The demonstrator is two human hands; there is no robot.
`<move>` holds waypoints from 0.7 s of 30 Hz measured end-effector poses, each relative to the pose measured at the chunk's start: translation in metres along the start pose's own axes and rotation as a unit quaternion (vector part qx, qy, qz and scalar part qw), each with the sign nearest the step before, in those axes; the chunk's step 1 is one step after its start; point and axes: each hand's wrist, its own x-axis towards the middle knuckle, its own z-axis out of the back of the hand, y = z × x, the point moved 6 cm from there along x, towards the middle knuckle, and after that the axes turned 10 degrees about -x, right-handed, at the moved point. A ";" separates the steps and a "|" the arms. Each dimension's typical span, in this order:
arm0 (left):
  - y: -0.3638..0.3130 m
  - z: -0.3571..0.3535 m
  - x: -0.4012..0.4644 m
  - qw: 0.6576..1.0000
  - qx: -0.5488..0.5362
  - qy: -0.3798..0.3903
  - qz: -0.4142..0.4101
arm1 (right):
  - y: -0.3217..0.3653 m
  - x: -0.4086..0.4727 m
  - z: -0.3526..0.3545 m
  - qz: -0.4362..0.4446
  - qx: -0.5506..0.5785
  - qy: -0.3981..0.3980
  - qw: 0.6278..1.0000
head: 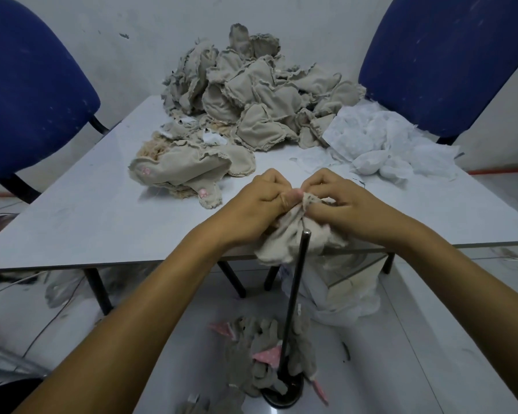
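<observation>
A beige cloth piece (293, 240) hangs bunched over the top of a thin black upright rod (296, 288) at the near table edge. My left hand (257, 204) pinches the cloth's top from the left, fingers curled. My right hand (338, 201) pinches the same top edge from the right. The two thumbs meet over the rod's tip. The rod stands on a round black base (281, 392) on the floor.
A big heap of beige sewn cloth pieces (251, 94) fills the back of the grey table (87, 210). White stuffing (392, 144) lies at its right. Two blue chairs (27, 94) flank the table. Turned beige and pink pieces (263, 360) lie on the floor around the base.
</observation>
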 end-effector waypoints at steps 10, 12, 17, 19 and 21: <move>-0.017 0.009 -0.012 0.987 0.146 0.040 -0.055 | 0.001 -0.008 0.000 -0.004 0.054 0.040 0.998; -0.021 0.011 -0.013 0.982 0.173 0.022 -0.076 | 0.006 -0.011 -0.003 0.001 0.051 0.080 0.996; -0.031 0.009 -0.022 0.993 0.090 0.051 -0.058 | 0.019 -0.012 0.015 0.053 -0.011 -0.079 0.995; -0.037 0.012 -0.026 0.987 0.126 0.046 -0.085 | 0.031 -0.017 0.021 0.089 -0.070 -0.137 0.984; -0.049 0.017 -0.032 0.968 0.186 -0.007 -0.168 | 0.046 -0.024 0.024 0.132 -0.141 -0.193 0.962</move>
